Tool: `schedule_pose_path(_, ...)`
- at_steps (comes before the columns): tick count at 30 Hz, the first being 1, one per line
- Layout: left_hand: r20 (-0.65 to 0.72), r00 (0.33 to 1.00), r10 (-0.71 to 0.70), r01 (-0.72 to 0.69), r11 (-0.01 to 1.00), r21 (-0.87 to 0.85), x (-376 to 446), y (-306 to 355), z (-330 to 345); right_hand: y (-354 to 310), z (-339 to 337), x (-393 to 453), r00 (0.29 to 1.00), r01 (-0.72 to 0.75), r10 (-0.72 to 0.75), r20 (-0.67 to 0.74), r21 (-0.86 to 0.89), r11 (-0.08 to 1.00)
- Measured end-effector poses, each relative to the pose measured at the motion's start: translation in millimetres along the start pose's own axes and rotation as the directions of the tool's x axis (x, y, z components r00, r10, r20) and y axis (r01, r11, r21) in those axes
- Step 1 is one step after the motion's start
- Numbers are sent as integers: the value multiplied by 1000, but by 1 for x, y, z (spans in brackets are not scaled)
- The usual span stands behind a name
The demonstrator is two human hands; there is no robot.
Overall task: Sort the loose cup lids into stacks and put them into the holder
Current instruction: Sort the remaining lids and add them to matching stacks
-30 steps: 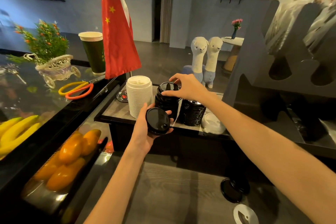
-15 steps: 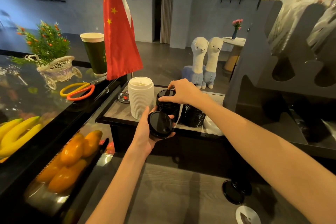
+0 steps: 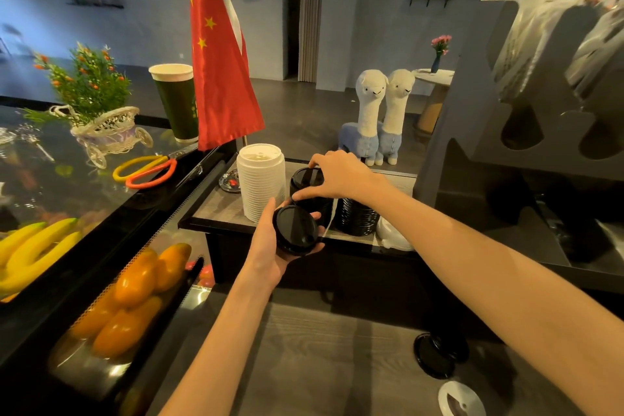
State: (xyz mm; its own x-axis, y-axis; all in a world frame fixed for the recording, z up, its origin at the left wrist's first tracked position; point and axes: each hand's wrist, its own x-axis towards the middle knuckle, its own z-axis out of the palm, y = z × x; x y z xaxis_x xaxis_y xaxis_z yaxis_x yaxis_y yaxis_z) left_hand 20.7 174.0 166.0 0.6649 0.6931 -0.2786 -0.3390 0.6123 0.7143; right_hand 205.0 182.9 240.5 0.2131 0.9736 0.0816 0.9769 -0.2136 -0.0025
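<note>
On the grey ledge point(image 3: 219, 213) stand a tall stack of white lids point(image 3: 260, 182), a stack of black lids point(image 3: 309, 191) and a second, shorter black stack point(image 3: 358, 218). My right hand point(image 3: 341, 175) grips the top of the middle black stack with curled fingers. My left hand point(image 3: 270, 240) holds a small pile of black lids point(image 3: 295, 229) just in front of that stack. Loose white lids point(image 3: 393, 234) lie at the ledge's right end. On the lower counter lie loose black lids point(image 3: 435, 353) and a white lid point(image 3: 461, 398).
A dark holder point(image 3: 526, 118) with cut-out slots and bagged items stands at the right. A red flag point(image 3: 219, 54), a green cup point(image 3: 177, 101), scissors point(image 3: 148, 170) and a plant basket point(image 3: 101, 131) sit on the glass case at left. Two plush alpacas point(image 3: 381, 118) stand behind the ledge.
My right hand has settled lower onto the top of the middle black stack. My left hand with its black lids stayed close in front of it.
</note>
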Motion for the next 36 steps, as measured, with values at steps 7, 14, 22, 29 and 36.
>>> schedule_pose_path(7,6,1000,-17,17,991,-135,-6,10,-5,3,-24,-29,952,282,-210,-222,379,881)
schedule_pose_path(14,50,998,47,-43,997,-70,-6,27,13,-6,-41,-52,853,464,-522,7,447,765)
schedule_pose_path(22,-55,988,141,-119,949,292,2,34,12,13,-53,-41,934,357,-301,-193,494,793)
schedule_pose_path(29,-86,926,368,-247,760,602,7,15,1,22,-21,-15,984,49,35,-175,456,889)
schedule_pose_path(36,-18,945,325,-233,715,659,6,11,6,14,-4,-8,986,-13,81,-148,414,910)
